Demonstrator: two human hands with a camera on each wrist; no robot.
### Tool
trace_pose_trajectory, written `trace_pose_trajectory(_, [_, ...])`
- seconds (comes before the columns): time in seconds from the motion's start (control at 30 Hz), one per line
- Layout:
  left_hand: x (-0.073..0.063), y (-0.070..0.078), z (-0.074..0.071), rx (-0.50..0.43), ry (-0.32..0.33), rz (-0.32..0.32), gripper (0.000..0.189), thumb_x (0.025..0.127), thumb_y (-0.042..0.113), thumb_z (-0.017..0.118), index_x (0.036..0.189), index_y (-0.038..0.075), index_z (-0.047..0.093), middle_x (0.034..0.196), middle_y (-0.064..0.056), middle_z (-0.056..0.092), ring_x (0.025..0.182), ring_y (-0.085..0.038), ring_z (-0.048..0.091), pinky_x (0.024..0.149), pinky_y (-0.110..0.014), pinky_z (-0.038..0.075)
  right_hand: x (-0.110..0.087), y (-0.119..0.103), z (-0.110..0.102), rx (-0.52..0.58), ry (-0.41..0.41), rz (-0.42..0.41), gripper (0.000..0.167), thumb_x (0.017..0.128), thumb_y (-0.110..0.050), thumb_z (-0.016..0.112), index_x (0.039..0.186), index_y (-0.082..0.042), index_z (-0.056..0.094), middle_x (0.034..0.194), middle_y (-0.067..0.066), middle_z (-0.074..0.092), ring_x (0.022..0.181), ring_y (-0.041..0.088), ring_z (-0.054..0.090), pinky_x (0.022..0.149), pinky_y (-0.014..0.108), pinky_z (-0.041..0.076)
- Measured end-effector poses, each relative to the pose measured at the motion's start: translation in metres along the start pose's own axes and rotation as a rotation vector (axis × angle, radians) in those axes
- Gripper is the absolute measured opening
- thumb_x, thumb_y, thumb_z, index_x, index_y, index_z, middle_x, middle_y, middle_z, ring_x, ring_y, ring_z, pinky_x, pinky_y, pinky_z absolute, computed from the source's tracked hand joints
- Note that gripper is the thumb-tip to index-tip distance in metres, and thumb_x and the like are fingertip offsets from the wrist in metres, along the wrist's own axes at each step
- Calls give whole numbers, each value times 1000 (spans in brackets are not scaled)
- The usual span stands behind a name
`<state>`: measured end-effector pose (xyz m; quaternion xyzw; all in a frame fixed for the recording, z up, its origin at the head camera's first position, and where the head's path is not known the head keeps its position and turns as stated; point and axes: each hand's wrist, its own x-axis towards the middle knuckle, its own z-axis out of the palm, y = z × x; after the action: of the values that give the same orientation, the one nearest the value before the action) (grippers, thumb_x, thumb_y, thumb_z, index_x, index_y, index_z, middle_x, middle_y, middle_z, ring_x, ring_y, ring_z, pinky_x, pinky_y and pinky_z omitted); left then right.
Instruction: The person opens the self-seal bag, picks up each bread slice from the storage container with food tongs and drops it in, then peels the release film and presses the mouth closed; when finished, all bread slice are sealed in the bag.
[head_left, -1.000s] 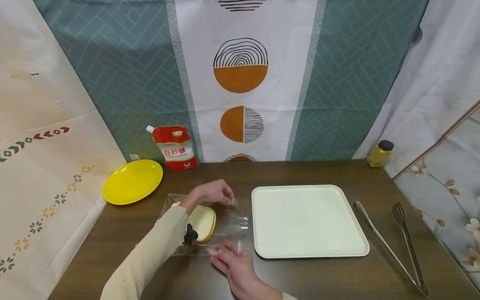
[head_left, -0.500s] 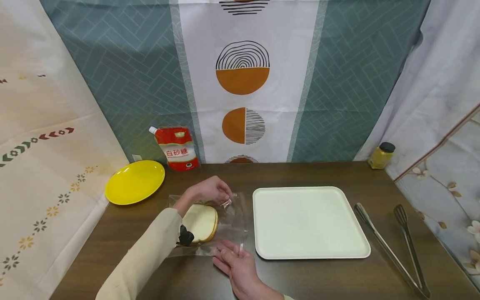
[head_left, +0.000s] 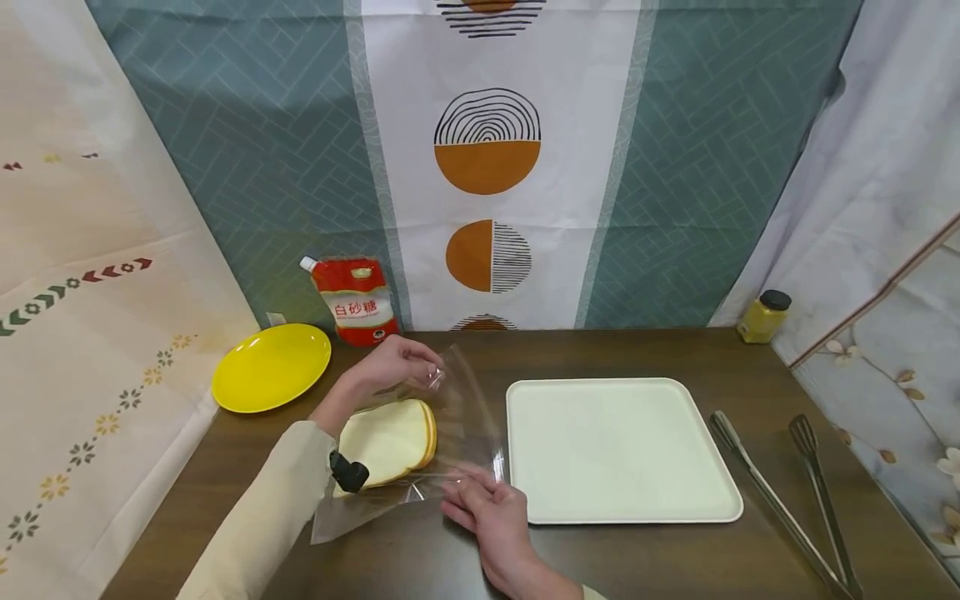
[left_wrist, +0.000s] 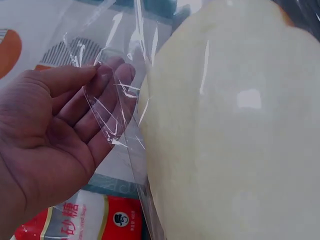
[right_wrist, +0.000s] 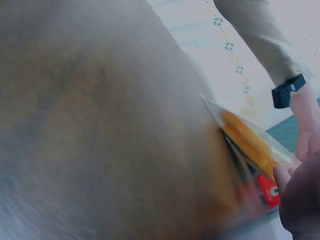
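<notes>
A clear plastic bag (head_left: 468, 421) with slices of bread (head_left: 386, 437) inside is stretched between my two hands, left of the white tray. My left hand (head_left: 396, 362) pinches its far edge between thumb and fingers; in the left wrist view the crinkled film lies across the fingers (left_wrist: 112, 75), with the pale bread (left_wrist: 230, 125) close beside. At the near right corner, my right hand (head_left: 498, 521) pinches the bag, thumb on top. The right wrist view catches the bread's brown crust (right_wrist: 250, 140) through the tilted film, with part of the right hand (right_wrist: 302, 200) at the edge.
A white tray (head_left: 622, 450) lies to the right, with metal tongs (head_left: 780, 508) beyond it. At the back left are a yellow plate (head_left: 272, 367) and a red sugar pouch (head_left: 355, 302). A yellow jar with a black lid (head_left: 763, 317) stands at the back right.
My left hand has moved back and left, raising the bag's far edge. The bag now slants, its near left corner swung toward me. My right hand has shifted slightly right, still holding its corner.
</notes>
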<state>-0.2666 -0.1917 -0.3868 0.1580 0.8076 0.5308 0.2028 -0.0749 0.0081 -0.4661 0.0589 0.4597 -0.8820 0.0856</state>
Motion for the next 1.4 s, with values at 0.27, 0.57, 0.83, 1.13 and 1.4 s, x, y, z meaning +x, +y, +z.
trace_pose_trajectory(0.27, [-31,9,-25,-73,130,33,28,99,8,63,121,-10,64,105,-20,72,94,-33,71,87,-46,56,7,-19,10,-79,4,-95,32,97,-1,62,123,17,57,116,28,67,89,22,72,82,38,58])
trace_pose_trajectory(0.57, [-60,14,-35,-222,196,144,31,99,5,62,122,-17,59,104,-15,74,92,-27,73,83,-41,57,19,-46,8,-213,-32,-208,28,97,0,61,119,16,54,112,29,68,86,26,74,83,41,58])
trace_pose_trajectory(0.83, [-88,22,-33,-250,254,195,27,100,7,61,120,-13,62,104,-13,74,97,-30,72,85,-38,57,23,-66,7,-399,-64,-404,17,97,2,61,110,12,60,99,24,72,80,16,72,78,37,59])
trace_pose_trajectory(1.13, [-123,33,-22,-342,339,284,24,101,10,61,118,-7,65,106,-10,75,99,-26,72,92,-30,52,35,-107,11,-529,-102,-531,15,98,-5,64,107,3,72,99,15,74,87,22,73,79,36,59])
trace_pose_trajectory(1.4, [-143,52,0,-354,515,406,21,100,6,61,117,-3,68,108,-9,74,101,-21,71,92,-30,51,54,-157,29,-603,-192,-712,15,96,-3,65,107,6,73,99,15,74,89,24,72,82,39,58])
